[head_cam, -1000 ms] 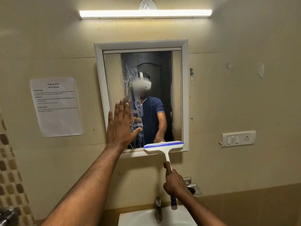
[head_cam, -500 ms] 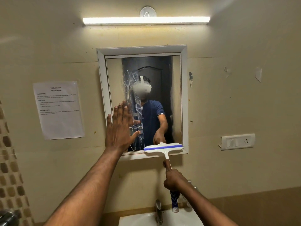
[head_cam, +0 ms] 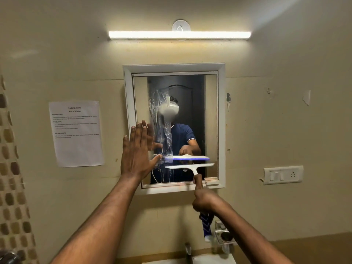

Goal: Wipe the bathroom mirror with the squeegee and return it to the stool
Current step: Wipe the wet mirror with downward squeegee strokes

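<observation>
The right hand (head_cam: 202,200) is curled round the handle of the squeegee (head_cam: 190,166), index finger laid straight up the white neck, the blue-patterned grip end hanging out below the fist. The left hand (head_cam: 136,151) is spread flat, fingers straight and together, palm against the left side of the mirror (head_cam: 211,115) across the frame's inner edge, thumb reaching toward the blade.

The blade lies crosswise, long axis level, low on the glass above the bottom edge of the frame; its reflection shows as a blue strip just above it. The handle runs straight down from the blade's middle to the right hand, so a pull downward would carry the blade to the bottom edge. The blade's left end is near the left thumb, and a streak of water droplets (head_cam: 162,119) runs up the glass from there, apparently still to be wiped.

Around the mirror: a beige wall, a tube light (head_cam: 179,34) above, a printed notice (head_cam: 76,133) to the left, a switch plate (head_cam: 283,175) to the right, a tap (head_cam: 188,251) and basin below. The stool is not in view.
</observation>
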